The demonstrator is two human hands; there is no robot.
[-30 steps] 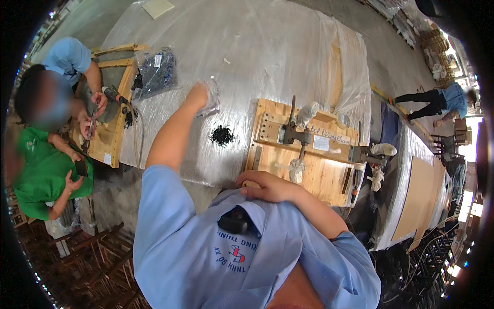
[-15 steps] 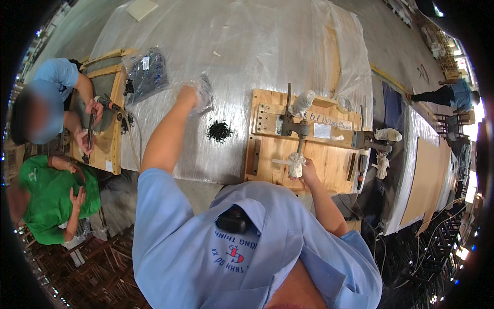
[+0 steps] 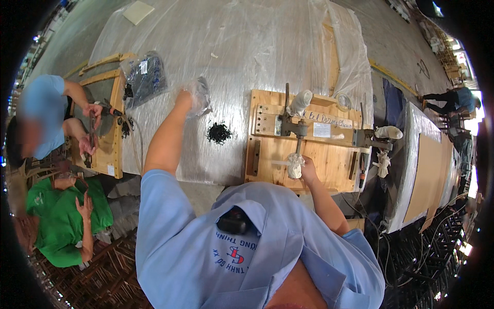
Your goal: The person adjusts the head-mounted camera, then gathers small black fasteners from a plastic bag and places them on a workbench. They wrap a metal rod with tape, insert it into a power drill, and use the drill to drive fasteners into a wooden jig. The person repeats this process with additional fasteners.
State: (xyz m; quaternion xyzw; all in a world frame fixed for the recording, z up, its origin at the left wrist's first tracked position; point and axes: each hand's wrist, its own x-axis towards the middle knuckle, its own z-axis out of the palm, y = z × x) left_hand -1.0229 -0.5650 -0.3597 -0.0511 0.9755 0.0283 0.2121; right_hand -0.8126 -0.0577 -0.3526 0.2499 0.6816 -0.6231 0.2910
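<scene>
My left hand (image 3: 184, 98) reaches out to a clear plastic bag (image 3: 199, 98) with dark contents, lying on the plastic-covered table. The bag's film hides its fingers. My right hand (image 3: 309, 171) is closed at the cloth-wrapped handle (image 3: 295, 167) of a screw clamp, its fingers partly behind the wrapping. This clamp's metal body (image 3: 297, 129) sits on a wooden jig (image 3: 278, 157) with metal strips, a paper label and handwriting. A loose pile of small black pieces (image 3: 219, 133) lies between my arms.
A larger bag of black pieces (image 3: 146, 77) lies left, beside a wooden frame (image 3: 117, 123). A co-worker in blue (image 3: 46, 103) holds a dark tool there; another in green (image 3: 69, 221) sits nearby. A second wrapped clamp handle (image 3: 388, 133) projects right. Wrapped cardboard (image 3: 424, 175) stands farther right.
My left hand and the small bag have shifted very slightly. My right hand remains at the wrapped handle. The co-worker in green has moved right and lower in view.
</scene>
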